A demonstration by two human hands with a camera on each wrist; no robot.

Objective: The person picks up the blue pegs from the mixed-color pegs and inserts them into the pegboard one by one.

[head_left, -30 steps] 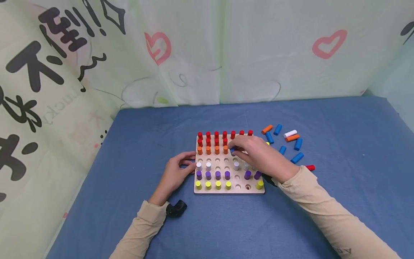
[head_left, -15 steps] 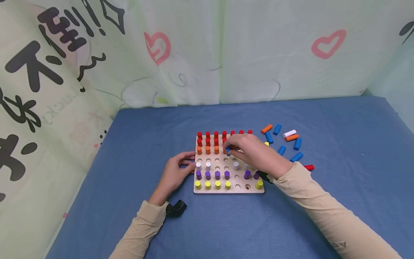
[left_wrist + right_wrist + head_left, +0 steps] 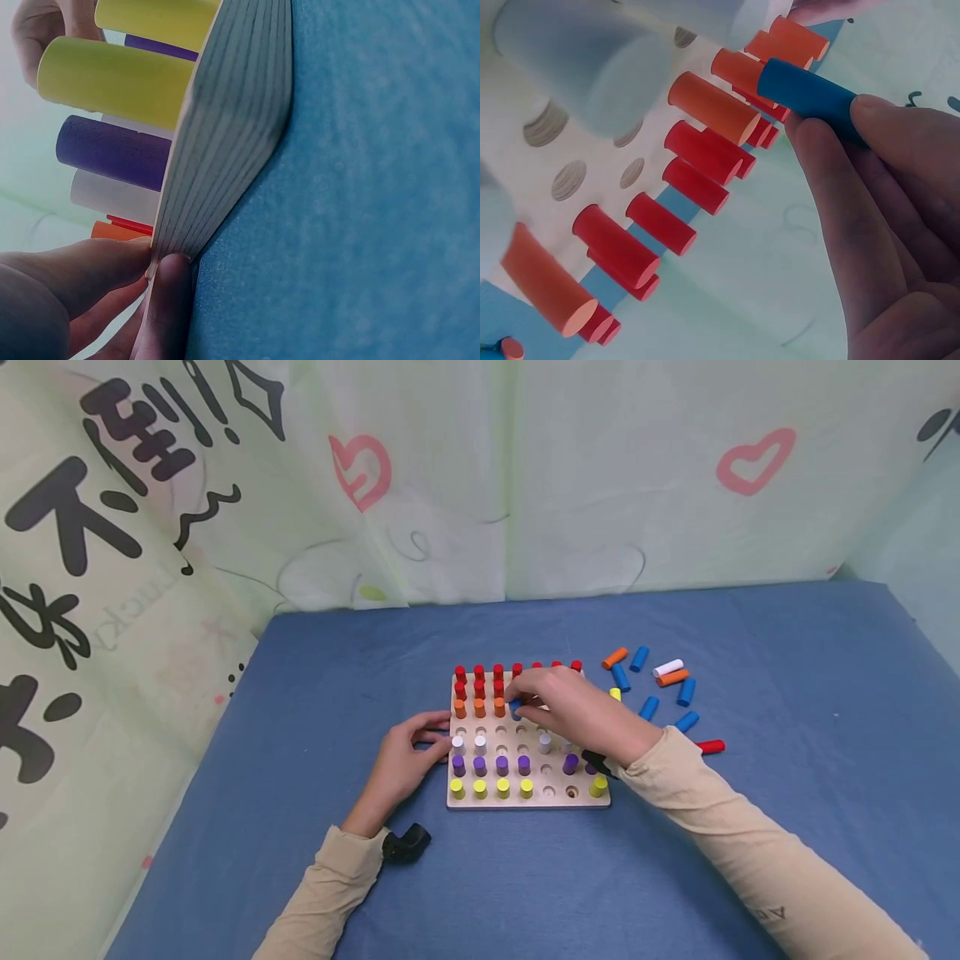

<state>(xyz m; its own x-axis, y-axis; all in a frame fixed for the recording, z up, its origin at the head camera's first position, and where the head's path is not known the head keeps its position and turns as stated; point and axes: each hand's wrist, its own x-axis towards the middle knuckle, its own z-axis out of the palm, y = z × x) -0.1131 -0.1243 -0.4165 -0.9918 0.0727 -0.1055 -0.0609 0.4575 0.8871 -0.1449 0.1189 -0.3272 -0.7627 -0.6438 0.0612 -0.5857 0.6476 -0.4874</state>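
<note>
A wooden pegboard (image 3: 487, 803) lies on the blue cloth, with rows of red, orange, white, purple and yellow pegs standing in it. Between thumb and fingertips, my right hand (image 3: 577, 706) pinches a blue peg (image 3: 810, 99) over the board. In the right wrist view that peg is tilted and overlaps an orange peg (image 3: 739, 71). My left hand (image 3: 405, 764) rests against the board's left side, fingers extended and touching its edge. The left wrist view shows fingertips (image 3: 171, 281) right at that edge, near a white peg (image 3: 112, 193). My right hand hides part of the board's right side.
Loose pegs lie on the cloth right of the board: several blue ones (image 3: 686, 692), orange ones (image 3: 615, 657), a white one (image 3: 667, 667) and a red one (image 3: 710, 747). A printed curtain (image 3: 570, 510) hangs behind the table.
My right hand has moved left above the board, along the orange row, still pinching the blue peg. My left hand keeps its place at the board's edge.
</note>
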